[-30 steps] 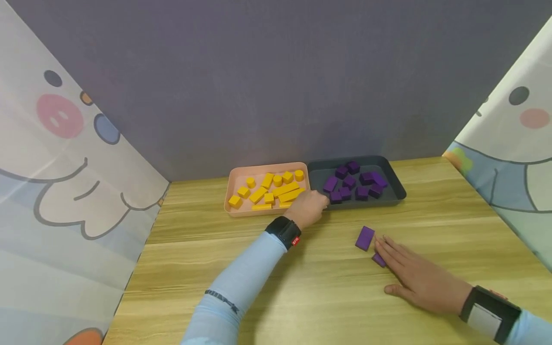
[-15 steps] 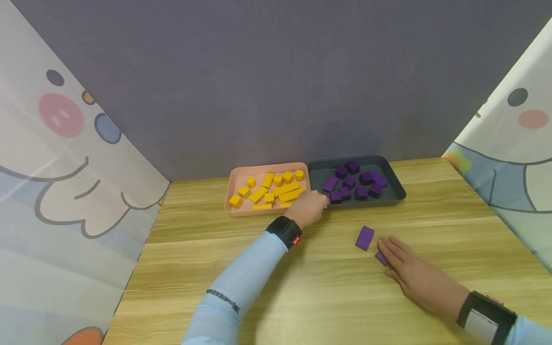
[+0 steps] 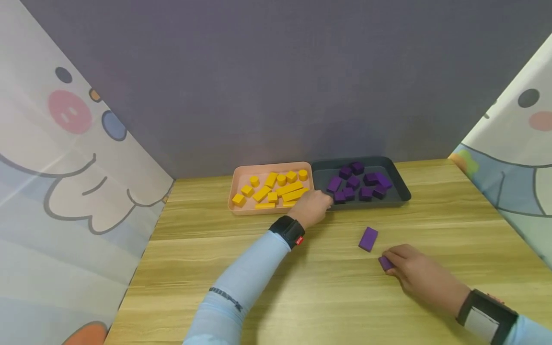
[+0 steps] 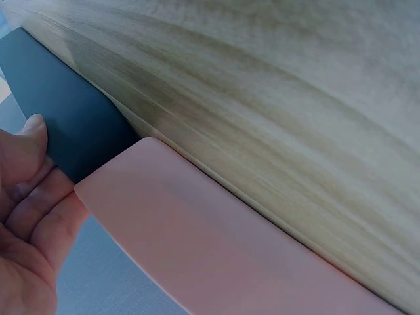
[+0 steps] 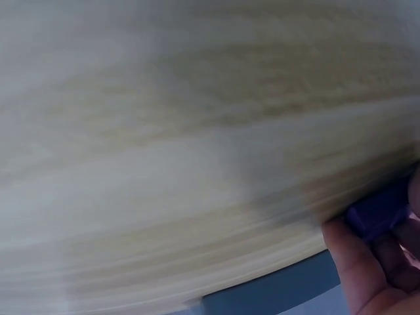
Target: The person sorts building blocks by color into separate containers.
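My left hand (image 3: 311,209) grips the near-left rim of the dark grey tray (image 3: 398,203), where it meets the pink tray (image 3: 232,211). In the left wrist view the thumb (image 4: 36,131) presses the grey tray's outer wall, with the fingers curled over its edge. My right hand (image 3: 424,278) pinches a small purple block (image 3: 386,263) at the table between thumb and fingers; the fingers hide part of it. Up and left of that hand, a flat purple rectangular block (image 3: 368,239) lies alone on the wooden table (image 3: 336,297).
Several purple blocks (image 3: 365,194) lie in the grey tray. Yellow blocks and cylinders (image 3: 261,194) are spread over the pink tray. Behind both trays rises a grey wall (image 3: 276,81), with cartoon-printed panels (image 3: 56,191) at the sides.
My right hand went from lying flat over the small purple block to pinching it, and the block shifted slightly right. My left hand has kept its place at the tray rim.
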A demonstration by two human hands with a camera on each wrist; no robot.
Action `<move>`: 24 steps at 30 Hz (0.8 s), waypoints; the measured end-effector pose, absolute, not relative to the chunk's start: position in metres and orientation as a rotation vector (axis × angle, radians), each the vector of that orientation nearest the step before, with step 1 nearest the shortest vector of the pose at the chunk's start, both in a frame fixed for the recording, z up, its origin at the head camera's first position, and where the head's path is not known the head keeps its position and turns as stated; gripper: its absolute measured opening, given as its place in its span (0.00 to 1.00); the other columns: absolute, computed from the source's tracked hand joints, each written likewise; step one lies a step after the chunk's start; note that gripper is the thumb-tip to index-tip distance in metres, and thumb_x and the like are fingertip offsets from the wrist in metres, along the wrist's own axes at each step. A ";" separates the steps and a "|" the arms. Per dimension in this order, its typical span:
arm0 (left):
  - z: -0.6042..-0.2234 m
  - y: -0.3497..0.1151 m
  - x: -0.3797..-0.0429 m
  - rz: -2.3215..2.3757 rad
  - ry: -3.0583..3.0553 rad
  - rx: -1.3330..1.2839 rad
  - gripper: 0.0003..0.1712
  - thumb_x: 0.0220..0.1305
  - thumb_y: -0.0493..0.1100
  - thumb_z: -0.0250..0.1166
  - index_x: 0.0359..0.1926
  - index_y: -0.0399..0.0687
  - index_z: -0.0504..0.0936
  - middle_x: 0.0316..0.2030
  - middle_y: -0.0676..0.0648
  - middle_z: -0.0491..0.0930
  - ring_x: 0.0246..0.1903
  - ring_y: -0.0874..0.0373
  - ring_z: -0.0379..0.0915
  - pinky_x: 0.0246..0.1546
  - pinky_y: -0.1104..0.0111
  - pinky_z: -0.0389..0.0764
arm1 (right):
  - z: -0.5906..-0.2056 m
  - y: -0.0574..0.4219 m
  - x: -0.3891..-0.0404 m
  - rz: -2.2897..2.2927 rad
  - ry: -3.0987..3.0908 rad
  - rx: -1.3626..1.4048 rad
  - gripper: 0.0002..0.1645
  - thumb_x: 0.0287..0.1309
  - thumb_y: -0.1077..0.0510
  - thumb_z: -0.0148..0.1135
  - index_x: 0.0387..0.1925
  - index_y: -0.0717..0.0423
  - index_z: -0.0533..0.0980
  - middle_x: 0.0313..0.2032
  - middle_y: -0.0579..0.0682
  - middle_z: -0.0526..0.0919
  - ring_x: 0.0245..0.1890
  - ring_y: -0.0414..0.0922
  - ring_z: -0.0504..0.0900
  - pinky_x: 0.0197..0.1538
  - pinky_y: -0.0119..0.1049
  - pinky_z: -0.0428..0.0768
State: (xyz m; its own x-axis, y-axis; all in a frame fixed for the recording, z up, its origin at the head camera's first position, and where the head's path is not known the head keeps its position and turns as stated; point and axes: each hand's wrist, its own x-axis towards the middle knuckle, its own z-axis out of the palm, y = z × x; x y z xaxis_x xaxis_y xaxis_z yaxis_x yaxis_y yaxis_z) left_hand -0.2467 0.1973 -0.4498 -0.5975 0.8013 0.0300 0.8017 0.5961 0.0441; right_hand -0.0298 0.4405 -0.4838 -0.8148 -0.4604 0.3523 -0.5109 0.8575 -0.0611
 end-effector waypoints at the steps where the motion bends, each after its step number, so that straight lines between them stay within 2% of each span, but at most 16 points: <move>1: -0.449 0.198 -0.246 -0.083 -2.807 -1.401 0.10 0.76 0.44 0.63 0.46 0.53 0.91 0.37 0.55 0.90 0.34 0.62 0.83 0.42 0.72 0.86 | -0.483 0.441 -0.031 0.210 -2.711 0.735 0.19 0.67 0.48 0.69 0.45 0.61 0.85 0.42 0.50 0.85 0.41 0.45 0.85 0.41 0.39 0.89; 2: -0.449 0.198 -0.246 -0.080 -2.813 -1.396 0.10 0.76 0.44 0.63 0.46 0.53 0.91 0.37 0.55 0.90 0.34 0.62 0.83 0.42 0.72 0.86 | -0.482 0.441 -0.032 0.202 -2.716 0.742 0.20 0.67 0.48 0.69 0.45 0.61 0.86 0.41 0.50 0.85 0.41 0.45 0.85 0.41 0.39 0.89; 5: -0.448 0.198 -0.245 -0.074 -2.821 -1.390 0.09 0.75 0.43 0.64 0.46 0.53 0.91 0.37 0.55 0.90 0.34 0.62 0.83 0.42 0.72 0.86 | -0.476 0.440 -0.036 0.224 -2.774 0.689 0.21 0.50 0.57 0.79 0.45 0.63 0.85 0.40 0.51 0.85 0.39 0.46 0.85 0.40 0.40 0.88; 8: -0.447 0.198 -0.245 -0.078 -2.822 -1.395 0.09 0.75 0.43 0.64 0.46 0.53 0.91 0.37 0.55 0.90 0.34 0.62 0.83 0.42 0.72 0.86 | -0.468 0.439 -0.045 0.230 -2.772 0.668 0.21 0.46 0.59 0.81 0.42 0.63 0.85 0.38 0.52 0.85 0.39 0.48 0.86 0.40 0.42 0.89; 16: -0.447 0.197 -0.246 -0.080 -2.801 -1.404 0.10 0.76 0.43 0.63 0.46 0.53 0.91 0.37 0.55 0.90 0.34 0.63 0.83 0.42 0.73 0.86 | -0.427 0.432 -0.084 0.233 -2.713 0.613 0.24 0.46 0.62 0.81 0.45 0.68 0.84 0.42 0.60 0.86 0.41 0.56 0.87 0.42 0.52 0.88; 20: -0.448 0.198 -0.245 -0.075 -2.809 -1.400 0.10 0.76 0.43 0.63 0.46 0.53 0.91 0.38 0.55 0.91 0.35 0.62 0.85 0.43 0.72 0.87 | -0.407 0.427 -0.117 0.247 -2.640 0.631 0.23 0.48 0.64 0.80 0.46 0.72 0.83 0.41 0.64 0.86 0.40 0.58 0.87 0.42 0.53 0.88; 24: -0.448 0.200 -0.245 -0.069 -2.810 -1.399 0.09 0.76 0.43 0.63 0.44 0.54 0.90 0.36 0.55 0.90 0.33 0.62 0.83 0.41 0.71 0.86 | -0.392 0.420 -0.153 0.237 -2.615 0.624 0.22 0.53 0.62 0.78 0.46 0.73 0.83 0.40 0.65 0.86 0.41 0.60 0.86 0.43 0.55 0.88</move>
